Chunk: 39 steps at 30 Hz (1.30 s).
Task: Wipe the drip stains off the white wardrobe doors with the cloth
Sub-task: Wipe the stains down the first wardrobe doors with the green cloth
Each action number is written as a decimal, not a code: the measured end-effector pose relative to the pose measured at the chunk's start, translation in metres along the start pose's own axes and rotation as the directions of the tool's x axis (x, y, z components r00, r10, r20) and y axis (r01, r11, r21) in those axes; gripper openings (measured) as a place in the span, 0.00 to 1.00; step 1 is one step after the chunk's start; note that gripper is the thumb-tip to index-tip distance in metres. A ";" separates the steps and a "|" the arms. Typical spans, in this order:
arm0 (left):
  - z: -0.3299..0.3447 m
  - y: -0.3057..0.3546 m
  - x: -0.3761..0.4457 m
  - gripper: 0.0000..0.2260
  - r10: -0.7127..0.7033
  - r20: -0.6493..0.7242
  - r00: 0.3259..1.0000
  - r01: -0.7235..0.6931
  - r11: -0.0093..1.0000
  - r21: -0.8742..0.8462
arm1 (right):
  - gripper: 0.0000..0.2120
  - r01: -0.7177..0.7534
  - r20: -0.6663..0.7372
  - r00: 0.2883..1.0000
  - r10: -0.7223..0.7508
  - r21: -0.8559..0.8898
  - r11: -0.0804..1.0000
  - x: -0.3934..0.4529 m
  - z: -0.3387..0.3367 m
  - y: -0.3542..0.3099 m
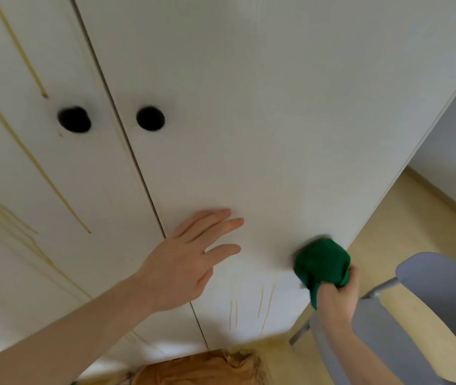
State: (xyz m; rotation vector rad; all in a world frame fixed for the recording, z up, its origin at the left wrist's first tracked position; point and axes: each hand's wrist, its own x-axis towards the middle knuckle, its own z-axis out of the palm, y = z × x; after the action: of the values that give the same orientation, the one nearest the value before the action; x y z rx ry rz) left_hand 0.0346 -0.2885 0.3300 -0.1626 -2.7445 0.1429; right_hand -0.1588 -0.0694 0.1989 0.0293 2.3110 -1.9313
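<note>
**Green cloth works low on the right wardrobe door**

A bunched green cloth, gripped in the right hand, presses the right door near its outer edge, just above faint yellow drips. The left hand, fingers spread flat, likely steadies the door. The left door remains heavily streaked; a grey chair stands alongside.

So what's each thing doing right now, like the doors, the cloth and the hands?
Left door: closed, streaked with long yellow drips.
Right door: closed, mostly clean, short drips near the bottom.
Green cloth: bunched, pressed on the right door.
Right hand: grips the cloth.
Left hand: flat on the right door, fingers straight.
Grey chair: standing beside the wardrobe.
</note>
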 end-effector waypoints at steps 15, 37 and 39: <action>0.093 -0.020 -0.040 0.46 0.109 -0.080 0.991 -0.034 0.773 0.634 | 0.19 0.683 -0.139 0.730 -0.669 0.180 0.708 0.013 0.082 0.123; 0.028 0.006 -0.038 0.64 -0.338 -0.002 0.941 0.179 0.492 0.852 | 0.18 0.578 0.088 0.802 -0.590 0.130 0.806 -0.011 0.037 0.089; 0.028 0.009 -0.037 0.64 -0.356 -0.006 0.934 0.190 0.482 0.855 | 0.20 0.548 0.022 0.833 -0.553 0.102 0.830 0.008 0.013 0.079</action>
State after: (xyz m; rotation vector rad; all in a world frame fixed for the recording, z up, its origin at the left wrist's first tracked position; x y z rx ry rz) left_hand 0.0583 -0.2866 0.2896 0.5968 -2.4560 1.4352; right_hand -0.1580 -0.0681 0.1182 -0.7553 2.3702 -2.2412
